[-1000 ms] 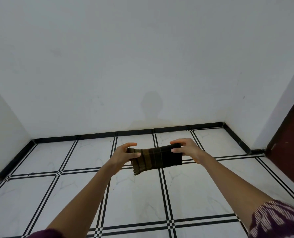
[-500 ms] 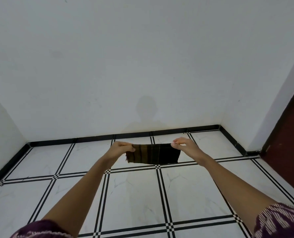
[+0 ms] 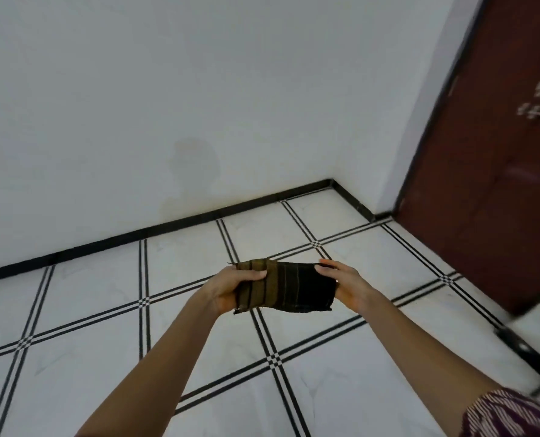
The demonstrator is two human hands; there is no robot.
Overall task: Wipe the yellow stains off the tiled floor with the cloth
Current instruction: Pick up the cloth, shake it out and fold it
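A dark brown cloth (image 3: pixel 289 287) with olive stripes is stretched between both hands, held in the air above the floor. My left hand (image 3: pixel 230 287) grips its left end, thumb on top. My right hand (image 3: pixel 345 287) holds the right end with the thumb over the upper edge. Below lies the white tiled floor (image 3: pixel 82 364) with black double lines. No yellow stain shows on the tiles in view.
A white wall (image 3: pixel 199 105) with a black skirting (image 3: pixel 174 228) stands ahead. A dark red door (image 3: pixel 495 171) with a metal latch fills the right side, near the corner. Patterned sleeves show at the bottom right.
The view has swung right and tilted, bringing the door into sight. The cloth now lies flatter and nearer, with my hands closer together on its ends.
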